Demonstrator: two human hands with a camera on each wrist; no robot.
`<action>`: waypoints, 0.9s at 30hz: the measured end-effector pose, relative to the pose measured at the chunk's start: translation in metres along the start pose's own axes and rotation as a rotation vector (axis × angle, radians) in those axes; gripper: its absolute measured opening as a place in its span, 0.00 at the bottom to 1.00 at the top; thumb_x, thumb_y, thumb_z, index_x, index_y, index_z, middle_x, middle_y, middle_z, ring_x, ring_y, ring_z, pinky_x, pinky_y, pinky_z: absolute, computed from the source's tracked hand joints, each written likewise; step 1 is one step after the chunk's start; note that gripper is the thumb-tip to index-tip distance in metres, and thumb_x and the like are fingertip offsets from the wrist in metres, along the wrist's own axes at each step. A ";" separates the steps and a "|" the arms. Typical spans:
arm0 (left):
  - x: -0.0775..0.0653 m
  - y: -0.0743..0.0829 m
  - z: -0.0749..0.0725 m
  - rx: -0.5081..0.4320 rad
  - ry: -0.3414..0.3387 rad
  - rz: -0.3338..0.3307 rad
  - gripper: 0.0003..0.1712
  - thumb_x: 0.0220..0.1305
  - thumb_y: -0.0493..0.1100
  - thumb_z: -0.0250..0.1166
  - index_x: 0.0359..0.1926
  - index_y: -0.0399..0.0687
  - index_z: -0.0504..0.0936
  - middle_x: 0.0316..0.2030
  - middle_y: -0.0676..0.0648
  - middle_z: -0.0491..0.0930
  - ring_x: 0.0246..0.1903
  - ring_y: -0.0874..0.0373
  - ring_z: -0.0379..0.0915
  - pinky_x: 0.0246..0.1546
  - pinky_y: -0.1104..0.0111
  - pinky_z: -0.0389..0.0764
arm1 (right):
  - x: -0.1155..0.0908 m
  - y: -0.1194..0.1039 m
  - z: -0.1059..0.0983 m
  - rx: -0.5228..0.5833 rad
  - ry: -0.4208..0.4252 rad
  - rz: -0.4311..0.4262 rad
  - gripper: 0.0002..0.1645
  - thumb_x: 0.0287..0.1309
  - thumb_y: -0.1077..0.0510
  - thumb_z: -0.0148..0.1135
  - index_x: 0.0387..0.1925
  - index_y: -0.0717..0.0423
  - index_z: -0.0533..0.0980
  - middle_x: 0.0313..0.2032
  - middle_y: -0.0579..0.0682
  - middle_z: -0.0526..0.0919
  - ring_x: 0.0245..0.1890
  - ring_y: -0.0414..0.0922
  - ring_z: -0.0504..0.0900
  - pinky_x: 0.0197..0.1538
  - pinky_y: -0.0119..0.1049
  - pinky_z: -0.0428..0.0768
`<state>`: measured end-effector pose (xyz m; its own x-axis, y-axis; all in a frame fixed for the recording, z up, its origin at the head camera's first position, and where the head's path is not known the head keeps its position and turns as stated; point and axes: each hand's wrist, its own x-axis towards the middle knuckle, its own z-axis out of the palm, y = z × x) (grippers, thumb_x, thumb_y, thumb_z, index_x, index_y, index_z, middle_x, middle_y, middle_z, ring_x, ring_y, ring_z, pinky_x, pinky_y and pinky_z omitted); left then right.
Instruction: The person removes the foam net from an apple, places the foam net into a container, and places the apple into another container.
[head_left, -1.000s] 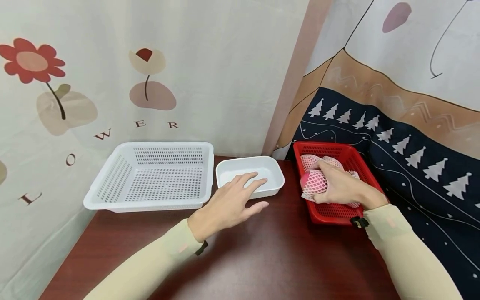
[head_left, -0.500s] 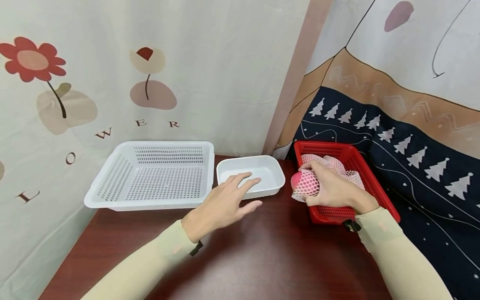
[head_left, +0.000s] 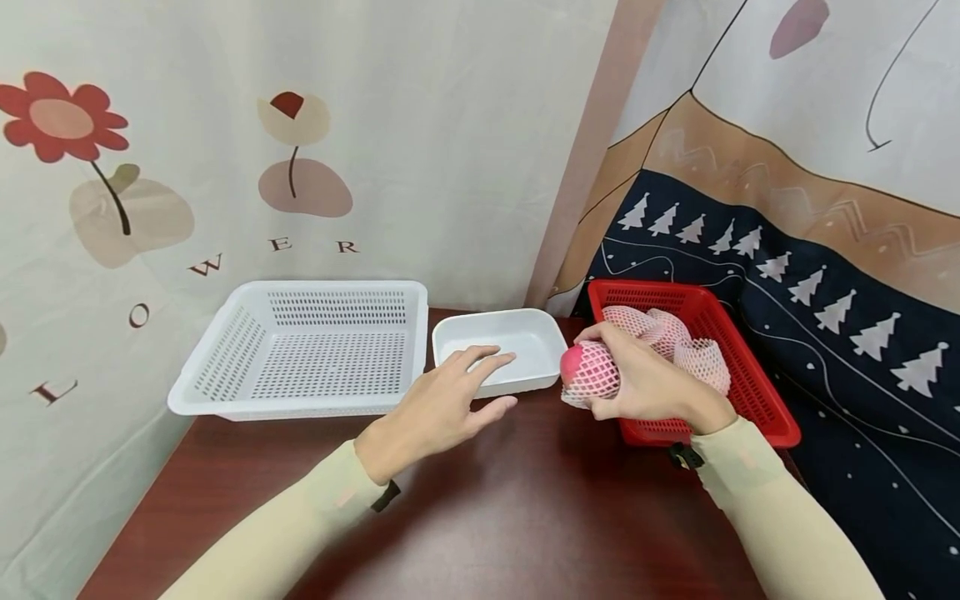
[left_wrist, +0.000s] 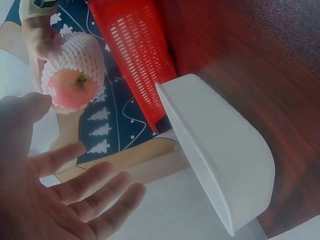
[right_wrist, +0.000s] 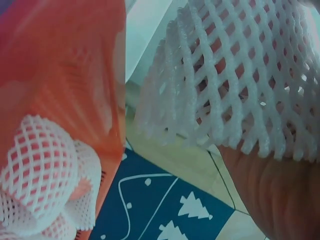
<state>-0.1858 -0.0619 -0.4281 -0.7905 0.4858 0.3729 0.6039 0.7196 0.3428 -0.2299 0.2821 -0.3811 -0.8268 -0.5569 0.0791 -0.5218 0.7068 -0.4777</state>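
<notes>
- Right hand has the net-wrapped apple clasped, fingers and thumb curled round it!
- Apple's at the left side of the red basket, by the right end of the white dish; touching or apart, can't tell.
- Its bare, stemmed end faces left, away from the palm.
- Left hand, fingers spread, grips nothing, nearer the dish's front.

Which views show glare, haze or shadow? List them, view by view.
Head: clear, pale glare on the brown table, soft shadow near the left hand; left wrist: hazy, apple readable; right wrist: milky, red basket washed toward orange.
</notes>
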 end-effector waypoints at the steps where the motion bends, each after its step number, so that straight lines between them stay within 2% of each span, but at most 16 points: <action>1: 0.000 0.000 0.000 -0.002 0.008 0.003 0.36 0.82 0.65 0.71 0.82 0.61 0.80 0.77 0.47 0.82 0.73 0.45 0.84 0.60 0.46 0.93 | 0.000 -0.002 0.001 0.004 0.000 0.001 0.52 0.50 0.53 0.84 0.76 0.47 0.70 0.62 0.47 0.84 0.57 0.43 0.84 0.59 0.44 0.91; 9: -0.003 -0.001 -0.004 -0.028 0.035 0.005 0.34 0.81 0.63 0.73 0.80 0.61 0.82 0.75 0.51 0.85 0.72 0.49 0.85 0.63 0.49 0.92 | 0.006 -0.014 0.010 0.006 0.003 -0.032 0.53 0.48 0.49 0.85 0.76 0.45 0.70 0.62 0.44 0.85 0.55 0.42 0.86 0.56 0.39 0.93; 15: -0.007 0.000 -0.003 -0.054 0.043 -0.006 0.33 0.80 0.62 0.74 0.79 0.61 0.83 0.74 0.51 0.86 0.72 0.51 0.85 0.62 0.49 0.93 | 0.011 -0.020 0.017 0.067 -0.005 -0.080 0.54 0.49 0.51 0.85 0.77 0.45 0.69 0.62 0.45 0.86 0.55 0.41 0.87 0.56 0.37 0.93; 21: -0.009 0.001 0.000 -0.075 0.106 0.042 0.30 0.79 0.59 0.77 0.74 0.57 0.86 0.69 0.52 0.89 0.69 0.55 0.87 0.63 0.56 0.93 | 0.014 -0.024 0.024 0.088 0.002 -0.144 0.53 0.50 0.52 0.85 0.76 0.47 0.69 0.61 0.46 0.86 0.55 0.40 0.87 0.57 0.36 0.94; 27: -0.009 0.004 0.000 -0.090 0.161 0.079 0.29 0.76 0.56 0.79 0.71 0.53 0.88 0.65 0.51 0.91 0.66 0.55 0.90 0.61 0.58 0.93 | 0.016 -0.031 0.028 0.115 0.010 -0.181 0.53 0.49 0.53 0.85 0.75 0.49 0.69 0.61 0.47 0.85 0.54 0.39 0.88 0.57 0.36 0.94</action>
<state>-0.1766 -0.0632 -0.4304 -0.7185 0.4483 0.5318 0.6755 0.6319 0.3799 -0.2217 0.2392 -0.3896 -0.7239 -0.6657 0.1813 -0.6353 0.5406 -0.5515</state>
